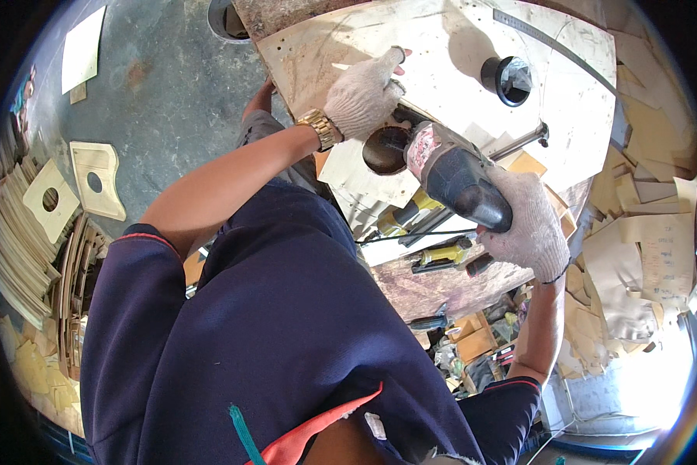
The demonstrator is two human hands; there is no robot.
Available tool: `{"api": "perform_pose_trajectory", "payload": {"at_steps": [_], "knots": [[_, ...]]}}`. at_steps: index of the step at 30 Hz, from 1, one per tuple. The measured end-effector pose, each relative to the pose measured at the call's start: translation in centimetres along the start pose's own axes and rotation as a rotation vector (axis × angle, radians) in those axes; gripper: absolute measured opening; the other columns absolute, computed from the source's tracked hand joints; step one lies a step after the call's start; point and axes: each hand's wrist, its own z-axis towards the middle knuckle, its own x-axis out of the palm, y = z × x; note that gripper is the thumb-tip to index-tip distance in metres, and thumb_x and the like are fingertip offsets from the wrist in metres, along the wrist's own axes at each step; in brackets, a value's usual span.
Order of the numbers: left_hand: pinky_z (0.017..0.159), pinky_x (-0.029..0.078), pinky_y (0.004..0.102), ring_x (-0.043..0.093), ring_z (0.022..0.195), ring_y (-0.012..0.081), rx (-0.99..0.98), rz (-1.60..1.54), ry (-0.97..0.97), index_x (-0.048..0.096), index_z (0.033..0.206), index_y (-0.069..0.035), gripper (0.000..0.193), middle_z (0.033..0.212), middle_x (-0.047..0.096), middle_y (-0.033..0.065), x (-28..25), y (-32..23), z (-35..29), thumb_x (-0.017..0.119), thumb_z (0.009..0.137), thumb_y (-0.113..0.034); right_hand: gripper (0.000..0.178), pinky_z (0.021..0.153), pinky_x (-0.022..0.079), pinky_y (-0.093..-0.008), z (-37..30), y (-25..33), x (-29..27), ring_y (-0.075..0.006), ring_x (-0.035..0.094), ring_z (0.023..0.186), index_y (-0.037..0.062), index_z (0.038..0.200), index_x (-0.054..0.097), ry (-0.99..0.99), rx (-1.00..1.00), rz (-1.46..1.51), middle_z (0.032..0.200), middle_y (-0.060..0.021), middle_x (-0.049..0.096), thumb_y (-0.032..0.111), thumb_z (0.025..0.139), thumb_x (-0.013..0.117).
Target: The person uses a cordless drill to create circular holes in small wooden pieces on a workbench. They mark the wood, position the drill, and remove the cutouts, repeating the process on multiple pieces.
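Note:
My right hand (528,221), in a whitish knit glove, is wrapped round the rear of a black power tool (466,186). Reddish and pale tape covers its front end, which sits beside a round dark hole (385,150) in a light wooden panel (344,172). My left hand (366,91), gloved with bare fingertips showing, lies just beyond the hole near the tool's dark metal front. Its fingers stretch forward, some apart; its underside is hidden. A gold wristwatch (320,129) circles my left wrist.
A pale worktop board (441,74) holds a black ring-shaped cup (508,80), a metal rod tool (521,141), a curved steel ruler (554,43) and yellow-black tools (441,254). Wooden panels (19,240) stand stacked at left. Offcuts (650,147) pile up at right.

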Motion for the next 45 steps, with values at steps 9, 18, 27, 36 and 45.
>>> {"api": "perform_pose_trajectory", "payload": {"at_steps": [9, 18, 27, 36, 45], "knots": [[0.09, 0.056, 0.0421, 0.071, 0.11, 0.0312, 0.028, 0.006, -0.032, 0.048, 0.151, -0.018, 0.059, 0.123, 0.073, 0.0071, 0.5, 0.2, -0.2, 0.055, 0.092, -0.012, 0.041, 0.074, 0.059, -0.0417, -0.8, 0.0, 0.6, -0.0377, 0.074, 0.079, -0.0036, 0.103, 0.064, 0.007, 0.075, 0.075, 0.083, -0.0219, 0.069, 0.01, 0.066, 0.074], [0.09, 0.057, 0.041, 0.071, 0.109, 0.0298, 0.026, -0.001, -0.031, 0.048, 0.152, -0.019, 0.061, 0.122, 0.074, 0.0067, 0.6, 0.4, 0.0, 0.055, 0.092, -0.011, 0.036, 0.074, 0.057, -0.0433, -0.9, 0.3, 0.8, -0.0408, 0.073, 0.082, -0.0022, 0.098, 0.063, -0.055, 0.026, -0.004, 0.083, -0.0231, 0.068, 0.011, 0.065, 0.073], [0.091, 0.057, 0.0409, 0.071, 0.11, 0.0293, -0.051, -0.009, 0.017, 0.048, 0.153, -0.019, 0.061, 0.123, 0.074, 0.0066, 0.0, -0.6, 0.1, 0.055, 0.092, -0.012, 0.039, 0.074, 0.055, -0.0439, -0.1, 0.5, 0.3, -0.0473, 0.066, 0.082, -0.001, 0.097, 0.064, -0.049, -0.02, -0.002, 0.082, -0.025, 0.065, 0.009, 0.059, 0.07], [0.093, 0.055, 0.0408, 0.07, 0.113, 0.0291, -0.066, -0.004, 0.033, 0.047, 0.153, -0.018, 0.062, 0.126, 0.072, 0.0069, 0.0, -0.4, 0.0, 0.059, 0.092, -0.016, 0.047, 0.079, 0.057, -0.0455, 0.5, 0.9, -0.1, -0.0405, 0.071, 0.088, 0.0009, 0.102, 0.065, 0.024, -0.076, -0.087, 0.088, -0.0209, 0.068, 0.016, 0.06, 0.081], [0.091, 0.056, 0.0397, 0.072, 0.108, 0.0283, 0.087, -0.034, -0.058, 0.05, 0.148, -0.013, 0.054, 0.119, 0.074, 0.0115, 0.3, 0.6, -0.4, 0.057, 0.095, -0.017, 0.044, 0.076, 0.056, -0.0468, -3.3, 1.8, 1.9, -0.0448, 0.067, 0.083, 0.001, 0.1, 0.065, -0.099, -0.059, -0.067, 0.084, -0.0231, 0.066, 0.015, 0.06, 0.079]]}}
